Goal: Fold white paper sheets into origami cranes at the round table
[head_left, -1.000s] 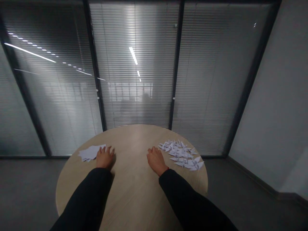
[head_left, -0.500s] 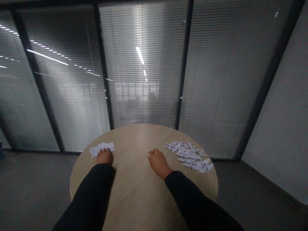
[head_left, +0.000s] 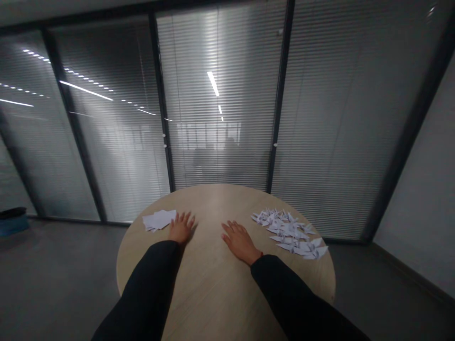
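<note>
My left hand (head_left: 181,229) is open with its fingers spread, just right of a small pile of white paper sheets (head_left: 159,220). Nothing shows in it. On the right, my right hand (head_left: 240,241) rests palm down over the tabletop, its fingers stretched out and holding nothing. Several folded white paper cranes (head_left: 289,232) lie in a cluster to the right of that hand, apart from it. Both hands are over the round wooden table (head_left: 209,293).
Beyond the table stands a glass partition with blinds (head_left: 220,156) in dark frames. A plain wall (head_left: 419,199) is at the right. A blue bin-like object (head_left: 14,225) sits on the floor at far left.
My left hand has come off the paper sheets, moved right and spread its fingers. My right hand has stretched its fingers flatter. The view has shifted slightly left.
</note>
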The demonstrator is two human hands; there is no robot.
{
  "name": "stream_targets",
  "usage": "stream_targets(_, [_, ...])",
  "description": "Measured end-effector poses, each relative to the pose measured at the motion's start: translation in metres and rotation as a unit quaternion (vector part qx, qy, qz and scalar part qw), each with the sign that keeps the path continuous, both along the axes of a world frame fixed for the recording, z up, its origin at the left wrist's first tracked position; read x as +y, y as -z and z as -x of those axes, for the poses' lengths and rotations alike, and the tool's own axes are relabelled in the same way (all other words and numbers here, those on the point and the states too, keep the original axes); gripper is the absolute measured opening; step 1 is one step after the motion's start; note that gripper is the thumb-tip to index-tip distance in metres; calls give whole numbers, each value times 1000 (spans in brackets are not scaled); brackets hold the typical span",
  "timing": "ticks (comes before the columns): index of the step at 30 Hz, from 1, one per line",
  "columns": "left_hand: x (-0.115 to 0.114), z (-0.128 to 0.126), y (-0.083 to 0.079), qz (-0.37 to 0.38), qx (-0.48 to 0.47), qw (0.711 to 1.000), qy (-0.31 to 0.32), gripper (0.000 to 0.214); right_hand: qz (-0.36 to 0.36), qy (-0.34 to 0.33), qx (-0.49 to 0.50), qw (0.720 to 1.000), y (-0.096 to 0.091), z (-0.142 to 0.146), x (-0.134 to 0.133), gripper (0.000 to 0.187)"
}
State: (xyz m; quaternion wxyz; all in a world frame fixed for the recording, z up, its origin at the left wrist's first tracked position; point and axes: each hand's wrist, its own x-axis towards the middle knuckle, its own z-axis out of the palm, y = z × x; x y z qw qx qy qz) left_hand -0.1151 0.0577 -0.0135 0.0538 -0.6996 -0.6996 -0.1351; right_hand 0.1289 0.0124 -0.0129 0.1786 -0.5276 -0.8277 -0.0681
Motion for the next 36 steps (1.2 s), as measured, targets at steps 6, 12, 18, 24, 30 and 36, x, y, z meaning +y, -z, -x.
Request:
stream_targets(6, [-21,-53,2,72,-10,991,115,64,59,30,4,998,11,-3,9,55])
stream_targets(12, [-30,-58,-2,109,11,987,119,71,106,51,-11,993,13,-3,13,56])
stream_targets(18, [-24,-58,5,109,31,987,110,68,113,55,-20,992,10,-1,11,56])
stream_targets(24, [-20,-59,9,112,35,988,97,70,121,53,-20,991,11,-1,13,57])
stream_targets(30, [-19,-64,11,113,26,991,73,70,118,57,-20,991,13,-1,16,56])
stream_targets(36, [-21,-66,10,106,19,992,67,70,147,89,-21,985,11,5,16,56])
